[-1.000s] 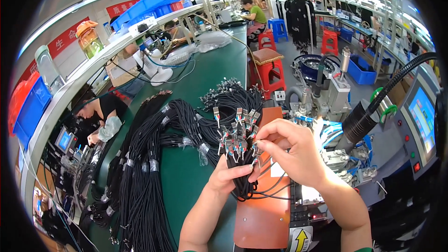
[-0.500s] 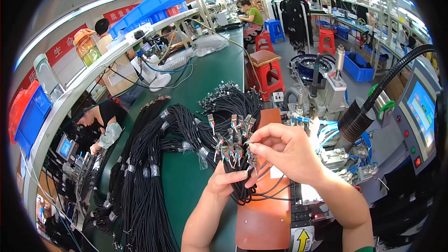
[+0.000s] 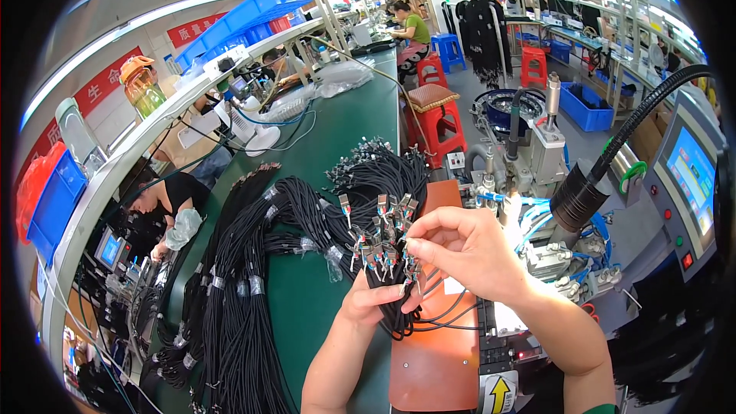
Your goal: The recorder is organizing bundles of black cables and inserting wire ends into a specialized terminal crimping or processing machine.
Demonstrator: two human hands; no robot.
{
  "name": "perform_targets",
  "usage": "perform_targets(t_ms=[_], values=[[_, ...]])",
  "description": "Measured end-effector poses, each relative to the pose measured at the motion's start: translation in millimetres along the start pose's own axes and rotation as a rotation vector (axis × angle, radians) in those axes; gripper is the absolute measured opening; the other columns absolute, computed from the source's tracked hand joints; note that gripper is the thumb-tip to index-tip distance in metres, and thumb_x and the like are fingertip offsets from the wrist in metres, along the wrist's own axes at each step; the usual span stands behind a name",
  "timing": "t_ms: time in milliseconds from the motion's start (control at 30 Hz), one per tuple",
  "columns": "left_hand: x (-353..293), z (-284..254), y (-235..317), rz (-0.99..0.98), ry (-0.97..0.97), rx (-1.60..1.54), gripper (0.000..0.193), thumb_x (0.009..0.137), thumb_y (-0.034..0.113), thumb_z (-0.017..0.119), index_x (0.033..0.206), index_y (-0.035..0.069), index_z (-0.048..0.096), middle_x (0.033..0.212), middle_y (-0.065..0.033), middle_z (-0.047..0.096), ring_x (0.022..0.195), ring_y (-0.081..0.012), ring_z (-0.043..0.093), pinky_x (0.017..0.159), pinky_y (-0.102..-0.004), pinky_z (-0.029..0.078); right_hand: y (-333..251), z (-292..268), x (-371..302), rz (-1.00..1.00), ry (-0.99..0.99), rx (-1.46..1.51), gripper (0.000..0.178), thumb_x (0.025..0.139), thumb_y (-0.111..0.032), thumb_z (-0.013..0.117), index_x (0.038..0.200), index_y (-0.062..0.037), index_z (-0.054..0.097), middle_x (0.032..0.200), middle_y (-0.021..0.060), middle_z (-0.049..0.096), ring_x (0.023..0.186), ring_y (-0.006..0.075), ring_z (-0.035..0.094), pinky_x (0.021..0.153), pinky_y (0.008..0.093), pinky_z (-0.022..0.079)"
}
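Note:
My left hand (image 3: 366, 300) is wrapped round a bunch of black cables (image 3: 397, 318), thumb across the front. Small metal connectors (image 3: 382, 204) with short coloured wires fan out at the top of the bunch. At the right side of these ends, the thumb and forefinger of my right hand (image 3: 479, 253) pinch a cable end, mostly hidden by the fingertips. A few loose cables (image 3: 452, 318) trail right from the bunch, over an orange-brown board (image 3: 434, 372).
More bundled black cables (image 3: 249, 314) lie on the green table (image 3: 299, 322) at left. To the right stand a machine (image 3: 544, 261) with blue tubes, a black flexible-neck lamp (image 3: 579, 198) and a touchscreen panel (image 3: 690, 172). A co-worker (image 3: 169, 203) bends over work at far left.
Both hands keep nearly the same hold on the cables. The right fingertips have shifted very slightly at the connectors, and the whole view has tilted a little.

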State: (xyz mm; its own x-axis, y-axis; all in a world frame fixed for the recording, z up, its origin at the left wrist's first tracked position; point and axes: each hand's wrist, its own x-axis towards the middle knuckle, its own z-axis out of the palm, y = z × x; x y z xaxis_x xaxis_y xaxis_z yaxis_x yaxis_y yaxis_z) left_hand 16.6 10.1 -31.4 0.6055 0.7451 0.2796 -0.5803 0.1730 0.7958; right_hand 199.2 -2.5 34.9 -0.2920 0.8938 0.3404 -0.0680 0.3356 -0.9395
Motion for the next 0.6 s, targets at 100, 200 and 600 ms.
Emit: perform_targets(t_ms=[100,200,600], values=[[-1.8,-0.6,0.2,0.010,-0.012,0.045,0.046,0.070,0.010,0.069,0.110,-0.004,0.050,0.077,-0.0129,0.058,0.056,-0.0187,0.054,0.049,-0.0288,0.042,-1.8,1.7,-3.1,-0.075,0.013,-0.020,0.012,0.087,-0.004,0.062,0.095,0.0039,0.061,0.078,0.0059,0.065,0.067,0.0085,0.064,0.059,0.0216,0.053],[-7.6,-0.5,4.1,0.048,0.047,0.172,0.053,0.067,0.003,0.070,0.115,-0.003,0.047,0.077,-0.0107,0.057,0.059,-0.0188,0.055,0.051,-0.0290,0.043,-7.4,13.7,-13.6,0.000,0.120,0.111,0.016,0.087,-0.002,0.060,0.103,0.0005,0.058,0.088,0.0050,0.064,0.072,0.0084,0.061,0.066,0.0215,0.050],[58.5,-68.1,94.2,0.604,0.699,1.023,0.014,0.085,0.008,0.063,0.093,0.000,0.055,0.076,-0.0041,0.057,0.067,-0.0128,0.055,0.063,-0.0262,0.043,97.4,33.6,-190.6,-0.189,-0.137,-0.562,0.015,0.083,-0.017,0.058,0.086,-0.0033,0.054,0.078,0.0077,0.053,0.074,0.0225,0.059,0.067,0.0306,0.049]])
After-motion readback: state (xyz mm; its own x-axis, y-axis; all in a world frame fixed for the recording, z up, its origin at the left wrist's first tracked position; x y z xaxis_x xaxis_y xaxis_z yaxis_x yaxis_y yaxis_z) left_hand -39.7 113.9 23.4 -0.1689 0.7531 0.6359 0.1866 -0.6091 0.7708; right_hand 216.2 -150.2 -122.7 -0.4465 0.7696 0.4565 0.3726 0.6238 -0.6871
